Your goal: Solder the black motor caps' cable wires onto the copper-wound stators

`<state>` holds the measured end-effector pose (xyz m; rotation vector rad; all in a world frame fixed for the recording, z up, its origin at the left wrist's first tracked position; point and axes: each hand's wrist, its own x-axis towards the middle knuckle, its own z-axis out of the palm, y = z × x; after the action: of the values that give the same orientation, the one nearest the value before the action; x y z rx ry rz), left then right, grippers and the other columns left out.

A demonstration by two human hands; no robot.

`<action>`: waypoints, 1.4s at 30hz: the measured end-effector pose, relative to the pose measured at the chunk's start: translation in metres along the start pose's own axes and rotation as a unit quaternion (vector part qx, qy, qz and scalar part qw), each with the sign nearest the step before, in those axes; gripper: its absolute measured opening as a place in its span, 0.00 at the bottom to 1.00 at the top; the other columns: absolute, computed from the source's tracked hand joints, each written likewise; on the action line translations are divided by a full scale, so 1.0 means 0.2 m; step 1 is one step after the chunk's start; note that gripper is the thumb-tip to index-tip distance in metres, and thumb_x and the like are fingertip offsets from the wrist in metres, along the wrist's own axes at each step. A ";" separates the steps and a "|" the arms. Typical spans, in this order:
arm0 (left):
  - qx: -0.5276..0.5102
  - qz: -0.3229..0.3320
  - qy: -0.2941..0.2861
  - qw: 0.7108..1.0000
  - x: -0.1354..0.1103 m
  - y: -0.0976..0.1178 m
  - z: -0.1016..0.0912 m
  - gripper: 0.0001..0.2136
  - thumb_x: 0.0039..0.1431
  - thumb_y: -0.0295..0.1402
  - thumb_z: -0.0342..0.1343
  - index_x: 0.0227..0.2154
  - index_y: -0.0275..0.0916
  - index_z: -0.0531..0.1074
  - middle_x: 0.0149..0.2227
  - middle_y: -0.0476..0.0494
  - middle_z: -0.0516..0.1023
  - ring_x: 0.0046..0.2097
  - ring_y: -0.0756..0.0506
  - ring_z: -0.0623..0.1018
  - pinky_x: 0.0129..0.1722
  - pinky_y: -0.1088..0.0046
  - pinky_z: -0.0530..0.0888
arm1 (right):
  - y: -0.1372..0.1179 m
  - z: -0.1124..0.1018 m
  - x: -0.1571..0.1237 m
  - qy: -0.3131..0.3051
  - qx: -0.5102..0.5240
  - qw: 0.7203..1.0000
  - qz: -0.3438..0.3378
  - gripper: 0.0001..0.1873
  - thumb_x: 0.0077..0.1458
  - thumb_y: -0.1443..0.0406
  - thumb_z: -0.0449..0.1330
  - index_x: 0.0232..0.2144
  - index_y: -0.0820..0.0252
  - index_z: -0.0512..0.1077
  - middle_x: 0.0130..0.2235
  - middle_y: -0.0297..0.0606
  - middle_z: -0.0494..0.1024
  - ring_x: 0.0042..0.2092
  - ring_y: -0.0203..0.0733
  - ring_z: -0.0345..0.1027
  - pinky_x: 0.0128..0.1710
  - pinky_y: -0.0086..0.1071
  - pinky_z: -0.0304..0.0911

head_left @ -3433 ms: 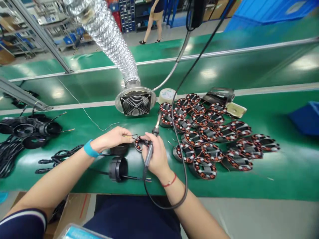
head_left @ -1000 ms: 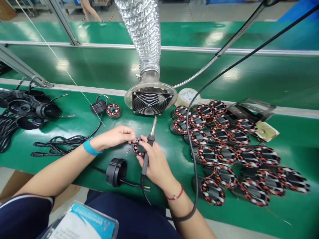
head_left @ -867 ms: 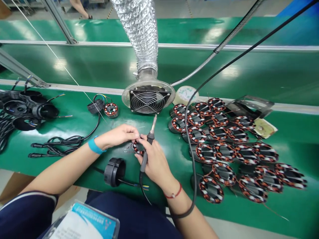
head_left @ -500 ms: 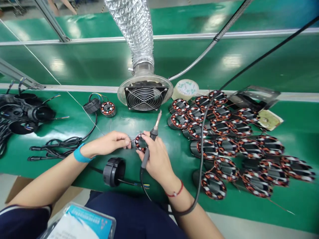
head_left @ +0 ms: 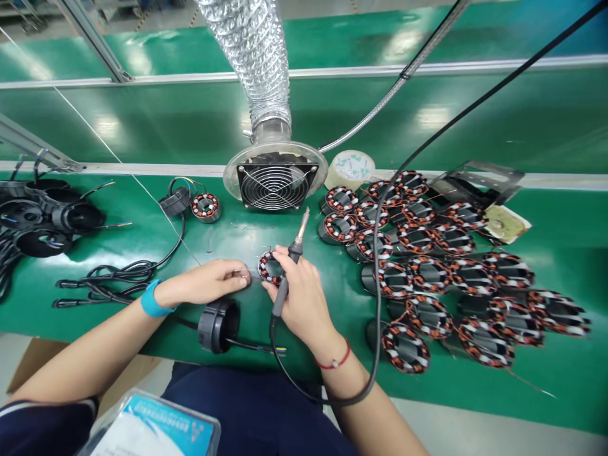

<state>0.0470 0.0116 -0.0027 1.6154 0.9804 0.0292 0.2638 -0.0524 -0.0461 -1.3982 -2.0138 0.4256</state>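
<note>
A small copper-wound stator ring (head_left: 269,268) sits at the middle of the green bench mat (head_left: 304,354), its right side touched by the fingertips of my right hand (head_left: 299,291). That hand also grips a soldering iron (head_left: 284,294), its tip pointing up and away from the ring. My left hand (head_left: 204,283) lies just left of the stator, fingers pinched on what looks like a thin wire (head_left: 240,273). Below it stands a black round motor housing (head_left: 218,326) with its cable.
A caged extractor fan (head_left: 274,185) on silver ducting stands behind my hands. To the right lie several wound stators (head_left: 418,266) and a tape roll (head_left: 350,166). Black housings (head_left: 42,218) and coiled cables (head_left: 118,278) lie left. A stator with connector (head_left: 206,206) sits near the fan.
My left hand has drawn back left, away from the stator. The right hand and soldering iron stay near the ring, and the view has shifted slightly.
</note>
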 end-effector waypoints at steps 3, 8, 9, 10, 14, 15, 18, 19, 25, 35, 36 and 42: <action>-0.010 0.000 -0.003 1.000 -0.01 -0.01 0.02 0.13 0.65 0.41 0.49 0.33 0.37 0.72 0.32 0.47 0.73 0.35 0.49 0.70 0.37 0.73 0.66 | 0.00 0.00 0.00 0.000 0.000 1.000 0.004 0.26 0.61 0.64 0.58 0.60 0.58 0.58 0.59 0.52 0.71 0.58 0.56 0.65 0.52 0.51 0.64; -0.178 0.005 -0.001 0.984 0.07 0.04 0.05 0.10 0.60 0.37 0.54 0.29 0.36 0.74 0.26 0.49 0.73 0.31 0.50 0.71 0.36 0.73 0.67 | 0.00 0.01 0.00 -0.001 0.001 1.000 -0.001 0.26 0.60 0.66 0.59 0.59 0.59 0.59 0.60 0.51 0.70 0.57 0.55 0.66 0.54 0.50 0.63; -0.195 0.012 -0.006 0.981 0.08 0.06 0.06 0.10 0.59 0.37 0.55 0.29 0.36 0.74 0.26 0.48 0.74 0.31 0.50 0.71 0.36 0.73 0.67 | 0.01 0.01 0.00 -0.004 -0.002 1.000 -0.004 0.26 0.60 0.67 0.58 0.59 0.58 0.59 0.61 0.51 0.69 0.57 0.55 0.66 0.54 0.51 0.62; -0.198 0.020 -0.009 0.980 0.09 0.07 0.06 0.11 0.60 0.37 0.55 0.29 0.36 0.74 0.27 0.47 0.74 0.32 0.49 0.72 0.36 0.73 0.67 | 0.01 0.01 0.00 -0.009 -0.003 1.000 -0.005 0.26 0.60 0.68 0.58 0.59 0.58 0.59 0.61 0.51 0.69 0.57 0.55 0.66 0.55 0.51 0.62; -0.057 0.035 -0.046 0.997 0.06 0.15 0.03 0.13 0.64 0.39 0.52 0.36 0.35 0.76 0.30 0.47 0.76 0.33 0.49 0.73 0.34 0.74 0.68 | 0.04 -0.03 0.00 -0.014 0.018 1.000 0.009 0.29 0.59 0.68 0.58 0.61 0.56 0.57 0.64 0.50 0.66 0.62 0.57 0.60 0.59 0.57 0.57; 0.016 0.038 -0.059 0.997 0.04 0.18 0.03 0.13 0.64 0.39 0.51 0.39 0.36 0.76 0.31 0.47 0.77 0.32 0.49 0.74 0.33 0.75 0.68 | 0.05 -0.04 0.01 -0.008 0.035 0.999 0.010 0.31 0.58 0.68 0.58 0.62 0.56 0.56 0.64 0.51 0.64 0.64 0.58 0.57 0.60 0.58 0.56; 0.262 0.081 -0.080 0.959 -0.05 0.28 0.07 0.10 0.65 0.36 0.53 0.38 0.37 0.77 0.32 0.45 0.80 0.32 0.46 0.78 0.32 0.73 0.68 | 0.06 -0.06 0.00 0.033 0.105 0.994 0.000 0.35 0.56 0.68 0.57 0.64 0.55 0.53 0.65 0.49 0.64 0.66 0.55 0.55 0.62 0.58 0.55; 0.332 0.108 -0.085 0.933 -0.08 0.30 0.11 0.09 0.65 0.35 0.53 0.35 0.37 0.77 0.31 0.44 0.81 0.32 0.45 0.79 0.31 0.72 0.68 | 0.06 -0.07 0.00 0.055 0.128 0.990 -0.001 0.34 0.57 0.69 0.57 0.64 0.54 0.53 0.64 0.48 0.65 0.66 0.54 0.56 0.62 0.57 0.56; 0.513 0.193 -0.116 0.828 -0.11 0.30 0.35 0.08 0.55 0.18 0.56 0.25 0.35 0.75 0.24 0.43 0.79 0.24 0.44 0.79 0.20 0.70 0.63 | 0.04 -0.06 -0.01 0.134 0.155 0.979 0.000 0.25 0.58 0.70 0.57 0.57 0.53 0.61 0.50 0.42 0.79 0.52 0.50 0.72 0.53 0.52 0.65; 0.176 0.082 0.068 0.979 -0.08 0.24 -0.04 0.11 0.65 0.35 0.52 0.37 0.37 0.79 0.32 0.47 0.83 0.31 0.50 0.78 0.31 0.77 0.69 | -0.01 -0.10 0.06 0.172 0.242 0.955 0.016 0.23 0.58 0.71 0.59 0.55 0.52 0.62 0.43 0.36 0.82 0.46 0.42 0.76 0.51 0.45 0.70; 0.137 0.071 0.066 0.986 -0.08 0.23 -0.05 0.12 0.65 0.36 0.53 0.36 0.37 0.79 0.32 0.48 0.83 0.31 0.50 0.79 0.32 0.78 0.70 | -0.05 -0.10 0.07 0.156 0.275 0.949 0.022 0.25 0.59 0.71 0.60 0.56 0.51 0.61 0.44 0.36 0.81 0.46 0.41 0.76 0.50 0.42 0.71; 0.037 0.066 0.056 0.996 -0.10 0.18 -0.04 0.11 0.62 0.37 0.55 0.34 0.36 0.79 0.33 0.48 0.83 0.34 0.49 0.79 0.36 0.77 0.72 | -0.22 -0.11 0.09 0.114 0.389 0.913 0.036 0.27 0.58 0.74 0.59 0.56 0.47 0.61 0.44 0.34 0.77 0.43 0.35 0.75 0.44 0.33 0.74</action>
<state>0.0505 0.0084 0.0395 1.7602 0.9678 0.1769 0.2431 -0.0547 0.0022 -0.9508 -1.3579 0.9280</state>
